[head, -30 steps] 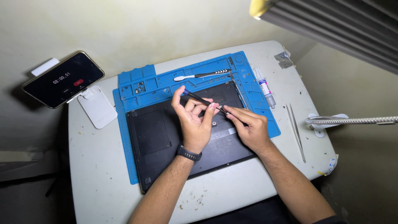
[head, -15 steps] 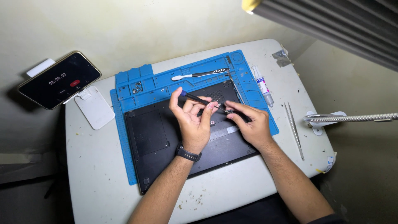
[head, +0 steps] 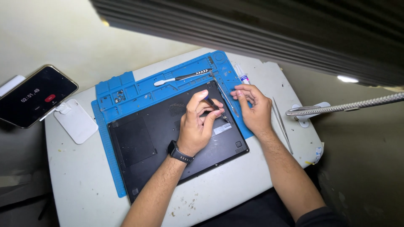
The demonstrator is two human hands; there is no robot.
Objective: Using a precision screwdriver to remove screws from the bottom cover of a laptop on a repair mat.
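1. Left hand [head: 198, 124] pinches a thin dark screwdriver [head: 216, 108] between thumb and curled fingers, its tip angled down onto the black laptop [head: 168, 138]; a dark smartwatch [head: 179, 152] sits on that wrist.
2. Right hand [head: 252, 108] rests at the laptop's right edge with its fingers loosely curled and bent inward; I cannot tell whether it holds anything.
3. The laptop lies bottom side up on a blue work mat [head: 126, 90], which covers the middle of the white table [head: 80, 180].
4. In the mat's upper trays lie a white-headed brush [head: 181, 77] and a few small screws [head: 119, 96].
5. Just off the mat's right edge lie a small white tube [head: 241, 75] and metal tweezers [head: 282, 124].
6. A phone [head: 33, 96] on a white stand [head: 75, 121] is at the table's left corner, and a gooseneck lamp arm [head: 345, 107] reaches in from the right.
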